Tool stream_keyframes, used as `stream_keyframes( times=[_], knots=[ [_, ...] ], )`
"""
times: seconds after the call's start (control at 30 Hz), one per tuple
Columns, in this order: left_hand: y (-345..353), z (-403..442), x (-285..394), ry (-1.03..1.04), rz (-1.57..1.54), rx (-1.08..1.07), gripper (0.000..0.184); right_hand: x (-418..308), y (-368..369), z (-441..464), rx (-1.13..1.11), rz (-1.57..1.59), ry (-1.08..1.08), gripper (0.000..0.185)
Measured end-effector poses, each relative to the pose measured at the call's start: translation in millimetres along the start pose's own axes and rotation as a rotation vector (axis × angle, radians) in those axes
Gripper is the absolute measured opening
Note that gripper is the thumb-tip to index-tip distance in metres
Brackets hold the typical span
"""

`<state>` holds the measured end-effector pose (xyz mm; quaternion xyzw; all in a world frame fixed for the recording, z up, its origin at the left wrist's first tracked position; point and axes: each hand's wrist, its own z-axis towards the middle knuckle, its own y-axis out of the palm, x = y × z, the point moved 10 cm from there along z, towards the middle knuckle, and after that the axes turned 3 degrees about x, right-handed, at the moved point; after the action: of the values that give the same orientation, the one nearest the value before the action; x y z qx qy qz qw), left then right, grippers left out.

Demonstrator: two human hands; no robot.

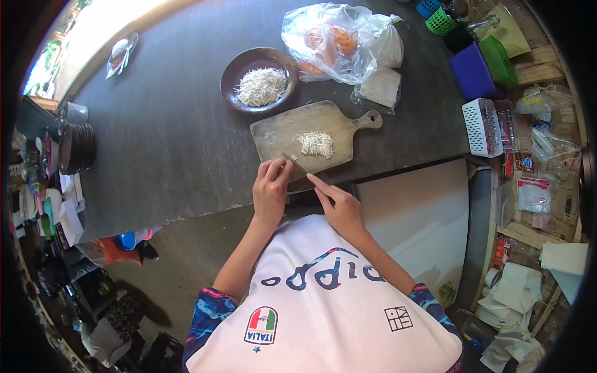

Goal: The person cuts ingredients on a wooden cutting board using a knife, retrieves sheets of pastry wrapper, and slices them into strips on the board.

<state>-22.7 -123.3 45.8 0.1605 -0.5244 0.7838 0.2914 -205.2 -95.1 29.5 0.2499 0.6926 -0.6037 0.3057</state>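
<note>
At the near edge of the wooden cutting board (270, 133), my left hand (271, 185) has its fingers bent and pinched together over a small pale piece of food (293, 159). My right hand (341, 210) is closed on a knife, with the index finger stretched along it. The short visible part of the knife blade (300, 166) lies beside my left fingertips; its handle is hidden in my hand. A small heap of thin white strips (315, 144) rests on the board. Behind it, a dark brown bowl (231, 73) holds a larger pile of similar white shreds (261, 86).
Clear plastic bags (326, 40) with orange items and a flat wrapped pale block (380, 87) lie behind the board. A white basket (482, 127) and a purple container (471, 71) stand at the right. Stacked dark bowls (77, 148) sit at the far left.
</note>
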Motion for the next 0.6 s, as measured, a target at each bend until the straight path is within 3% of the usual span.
stream_keyframes(
  times=[0.6],
  knots=[
    [0, 0, -1, -0.004, -0.007, 0.021, 0.035, -1, -1, 4, -0.037, 0.004, 0.029, 0.046]
  ],
)
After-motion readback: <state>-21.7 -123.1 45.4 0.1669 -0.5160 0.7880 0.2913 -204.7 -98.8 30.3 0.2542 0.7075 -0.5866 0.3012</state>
